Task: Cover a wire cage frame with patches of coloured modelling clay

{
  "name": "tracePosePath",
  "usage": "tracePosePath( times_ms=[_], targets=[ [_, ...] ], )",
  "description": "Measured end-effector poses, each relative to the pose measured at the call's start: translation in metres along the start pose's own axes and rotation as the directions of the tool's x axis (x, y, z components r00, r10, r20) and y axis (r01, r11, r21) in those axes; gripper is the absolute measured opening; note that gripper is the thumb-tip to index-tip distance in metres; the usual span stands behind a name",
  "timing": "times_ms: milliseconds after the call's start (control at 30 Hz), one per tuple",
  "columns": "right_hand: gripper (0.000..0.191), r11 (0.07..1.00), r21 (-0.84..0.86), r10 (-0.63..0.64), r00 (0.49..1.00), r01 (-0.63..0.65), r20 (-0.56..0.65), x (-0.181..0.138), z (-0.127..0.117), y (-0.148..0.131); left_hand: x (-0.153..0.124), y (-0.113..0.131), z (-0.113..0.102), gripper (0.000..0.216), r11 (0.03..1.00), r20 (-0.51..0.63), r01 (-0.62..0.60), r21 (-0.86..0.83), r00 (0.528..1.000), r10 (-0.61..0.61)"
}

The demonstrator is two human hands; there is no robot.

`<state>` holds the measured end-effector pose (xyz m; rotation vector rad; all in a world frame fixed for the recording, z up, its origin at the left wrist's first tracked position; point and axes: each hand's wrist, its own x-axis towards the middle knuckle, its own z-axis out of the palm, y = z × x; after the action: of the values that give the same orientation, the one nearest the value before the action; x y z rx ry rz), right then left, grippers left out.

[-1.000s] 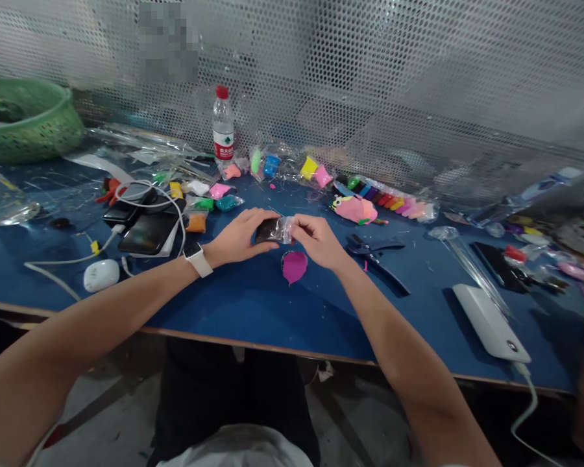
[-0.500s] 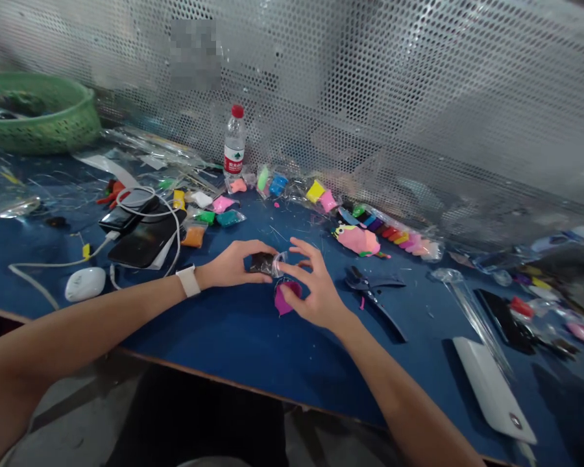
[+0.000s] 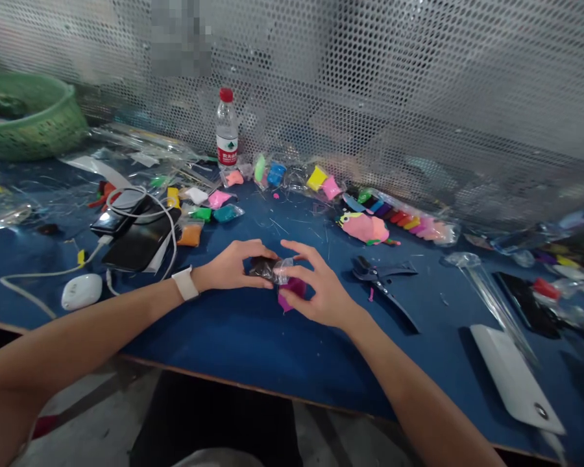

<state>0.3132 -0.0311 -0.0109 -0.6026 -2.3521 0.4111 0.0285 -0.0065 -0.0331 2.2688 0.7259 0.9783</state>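
"What do we count?"
"One left hand (image 3: 231, 264), one right hand (image 3: 325, 293), one dark packet (image 3: 263, 269), one purple piece (image 3: 298, 286)."
"And we see one bottle (image 3: 227, 133), one basket (image 3: 39, 135)?"
"Yes, plus one pink figure (image 3: 363, 227), one tool (image 3: 394, 305), one orange packet (image 3: 190, 235)."
"We find three black devices (image 3: 139, 243)."
"And two white devices (image 3: 513, 376)."

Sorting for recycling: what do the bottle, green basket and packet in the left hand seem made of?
The bottle: probably plastic, clear and glossy, by its see-through wall. The green basket: likely moulded plastic, dull-sheened, with small holes through its side. The packet in the left hand: apparently thin plastic film, shiny and see-through at one end.
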Motion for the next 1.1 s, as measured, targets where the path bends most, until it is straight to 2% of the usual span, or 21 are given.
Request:
tracePosePath(
  times_ms=[100, 200, 333, 567, 767, 900, 1000, 1100],
  targets=[
    [0.036, 0.999, -0.028, 0.016, 1.000, -0.016, -0.007, 0.000, -0.002, -0.001, 0.000, 0.001, 0.002, 0.066, 0.996, -0.027, 0.048, -0.081, 0.998, -0.051],
    [0.044, 0.993, -0.112, -0.023, 1.000, 0.023, 0.002, -0.002, -0.002, 0.000, 0.000, 0.001, 0.003, 0.064, 0.990, -0.061, 0.064, -0.128, 0.995, -0.073],
    [0.053, 0.986, -0.154, -0.041, 0.992, 0.059, 0.122, -0.005, -0.002, 0.000, -0.001, 0.000, 0.005, 0.054, 0.997, 0.020, 0.032, -0.064, 0.999, -0.031],
    [0.047, 0.985, -0.150, -0.053, 0.977, 0.085, 0.207, -0.002, -0.007, -0.005, -0.004, -0.005, 0.009, 0.064, 0.999, 0.024, -0.014, 0.029, 1.000, 0.014],
    [0.044, 0.993, -0.116, 0.021, 0.979, 0.003, 0.203, 0.001, -0.007, -0.011, -0.002, -0.001, 0.010, 0.067, 0.999, 0.036, 0.026, -0.040, 0.999, -0.025],
    [0.028, 0.997, -0.044, 0.074, 0.983, -0.067, 0.169, 0.000, -0.003, -0.014, 0.000, 0.002, 0.011, 0.065, 0.993, 0.054, 0.061, -0.103, 0.997, -0.056],
    [0.017, 0.998, -0.001, 0.069, 0.986, -0.070, 0.150, -0.001, -0.001, -0.012, 0.002, 0.005, 0.011, 0.061, 0.991, 0.072, 0.044, -0.125, 0.997, -0.036],
    [0.020, 0.999, -0.001, 0.048, 0.990, -0.048, 0.135, -0.004, -0.003, -0.008, 0.005, 0.007, 0.011, 0.053, 0.994, 0.082, -0.014, -0.105, 0.996, 0.022]
  ],
)
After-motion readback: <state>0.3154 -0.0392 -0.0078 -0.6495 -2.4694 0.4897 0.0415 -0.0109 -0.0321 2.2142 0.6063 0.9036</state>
